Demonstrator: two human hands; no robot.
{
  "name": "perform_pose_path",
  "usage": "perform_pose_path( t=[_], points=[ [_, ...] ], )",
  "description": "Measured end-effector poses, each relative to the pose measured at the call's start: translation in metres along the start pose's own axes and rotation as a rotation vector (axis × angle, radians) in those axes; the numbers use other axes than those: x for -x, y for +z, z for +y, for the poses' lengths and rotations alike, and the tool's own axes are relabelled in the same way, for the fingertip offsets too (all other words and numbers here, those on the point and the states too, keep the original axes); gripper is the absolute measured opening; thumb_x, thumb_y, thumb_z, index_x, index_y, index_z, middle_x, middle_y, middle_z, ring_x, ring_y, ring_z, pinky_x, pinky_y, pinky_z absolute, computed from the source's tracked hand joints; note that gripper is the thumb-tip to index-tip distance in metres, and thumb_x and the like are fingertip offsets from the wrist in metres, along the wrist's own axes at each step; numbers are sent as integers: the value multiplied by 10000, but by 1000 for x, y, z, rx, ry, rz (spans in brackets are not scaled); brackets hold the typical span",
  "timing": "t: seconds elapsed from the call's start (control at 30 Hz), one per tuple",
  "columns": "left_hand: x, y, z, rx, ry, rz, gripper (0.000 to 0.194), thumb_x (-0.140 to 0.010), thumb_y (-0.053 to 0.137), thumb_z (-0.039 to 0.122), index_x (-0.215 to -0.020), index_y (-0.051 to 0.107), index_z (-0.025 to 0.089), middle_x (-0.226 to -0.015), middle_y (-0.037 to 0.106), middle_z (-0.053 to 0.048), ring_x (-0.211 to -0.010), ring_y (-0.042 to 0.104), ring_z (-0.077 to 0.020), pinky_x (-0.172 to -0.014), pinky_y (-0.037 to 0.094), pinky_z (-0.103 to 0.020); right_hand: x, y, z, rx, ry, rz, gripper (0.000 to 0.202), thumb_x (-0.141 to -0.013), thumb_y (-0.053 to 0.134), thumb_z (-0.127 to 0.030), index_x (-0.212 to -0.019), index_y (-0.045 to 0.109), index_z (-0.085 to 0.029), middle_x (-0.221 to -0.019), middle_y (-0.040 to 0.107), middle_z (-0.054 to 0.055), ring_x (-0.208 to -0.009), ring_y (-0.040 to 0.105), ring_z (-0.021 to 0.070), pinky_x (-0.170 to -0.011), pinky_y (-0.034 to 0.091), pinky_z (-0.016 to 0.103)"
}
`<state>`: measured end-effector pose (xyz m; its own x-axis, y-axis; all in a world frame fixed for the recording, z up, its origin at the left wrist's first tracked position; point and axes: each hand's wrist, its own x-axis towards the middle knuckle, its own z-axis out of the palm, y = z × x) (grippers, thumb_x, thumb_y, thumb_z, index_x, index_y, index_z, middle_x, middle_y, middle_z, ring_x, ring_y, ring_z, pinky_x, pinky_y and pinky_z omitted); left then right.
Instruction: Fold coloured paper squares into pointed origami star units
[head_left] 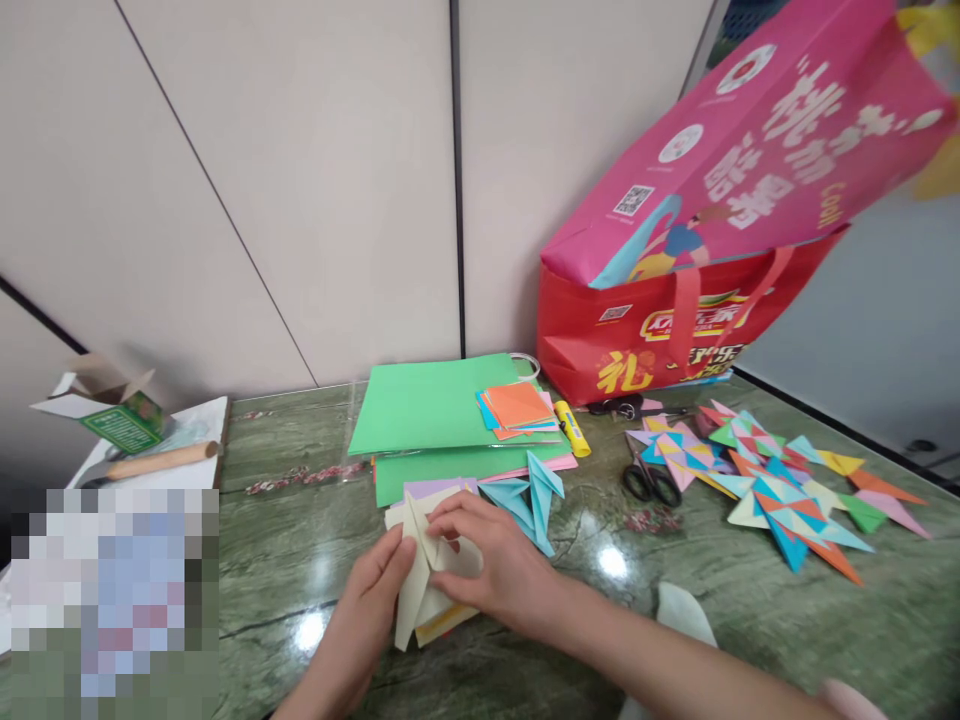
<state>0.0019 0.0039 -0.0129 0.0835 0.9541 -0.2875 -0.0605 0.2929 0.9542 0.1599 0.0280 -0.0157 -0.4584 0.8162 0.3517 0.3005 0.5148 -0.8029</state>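
So the cream folded paper (412, 592) is lower centre of the frame, long axis running roughly up-down, left hand (375, 580) gripping its left edge, right hand (495, 555) curled at its right side, can't tell if it's pinching.

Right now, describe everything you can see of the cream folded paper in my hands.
The cream folded paper looks like plain, matte, thin paper, creased lengthwise into narrow flaps that taper to a point at the top. One long flap hangs toward the near side, and the folds stand partly open. It is tilted over a stack of coloured sheets; whether it rests on them is unclear. The left hand grips its left side, thumb on top, and the right hand's fingertips are at its right-hand flap.
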Motion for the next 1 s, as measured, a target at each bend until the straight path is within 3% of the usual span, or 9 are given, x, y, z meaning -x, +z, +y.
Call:
perform_pose_path(
  t=[0.2,0.33,0.43,0.53,0.73,0.87,1.0],
  points=[
    [-3,-1,-1,1,-6,-6,436,-718,625,408,-1084,600,171,-830,714,-47,-740,622,-213,-592,461,-253,0,1,2,-4,40,54,254,-718,581,-89,-959,571,-170,-892,611,41,-797,574,154,-746,459,284],
    [-3,-1,1,42,-19,-8,453,-673,674,387,-1056,600,156,-823,721,-48,-721,636,-209,-563,465,-242,0,2,6,-122,130,109,213,-756,481,-67,-921,554,-181,-873,609,23,-694,570,112,-622,465,225],
    [-2,-1,3,55,-29,6,428,-656,697,368,-1015,621,148,-816,728,-53,-718,647,-209,-556,471,-237,-4,0,12,-210,164,137,203,-759,456,-72,-839,604,-186,-842,621,20,-728,571,121,-591,445,210],
    [-2,-1,5,99,-51,8,434,-658,706,346,-1033,616,147,-799,736,-62,-700,659,-212,-541,477,-240,-9,-3,17,-350,235,108,198,-744,481,-102,-694,658,-177,-827,642,30,-770,578,139,-612,434,226],
    [0,-2,7,190,-90,8,422,-648,730,312,-1019,624,141,-793,743,-72,-704,673,-209,-538,487,-228,-13,-8,19,-750,601,23,93,-656,600,-178,-696,684,-176,-566,572,-38,-487,476,76,-498,396,212],
    [0,-3,7,205,-88,10,396,-655,729,309,-1004,637,145,-807,746,-72,-719,676,-200,-561,493,-220,-14,-10,18,-922,657,13,136,-573,686,-228,-694,689,-165,-607,601,-26,-542,518,79,-531,419,215],
    [-2,-3,8,205,-77,35,393,-640,740,292,-992,648,143,-833,747,-77,-743,677,-208,-576,501,-222,-15,-11,21,-943,633,-18,185,-578,692,-268,-731,697,-164,-661,621,-5,-600,551,97,-562,443,235]
  ],
)
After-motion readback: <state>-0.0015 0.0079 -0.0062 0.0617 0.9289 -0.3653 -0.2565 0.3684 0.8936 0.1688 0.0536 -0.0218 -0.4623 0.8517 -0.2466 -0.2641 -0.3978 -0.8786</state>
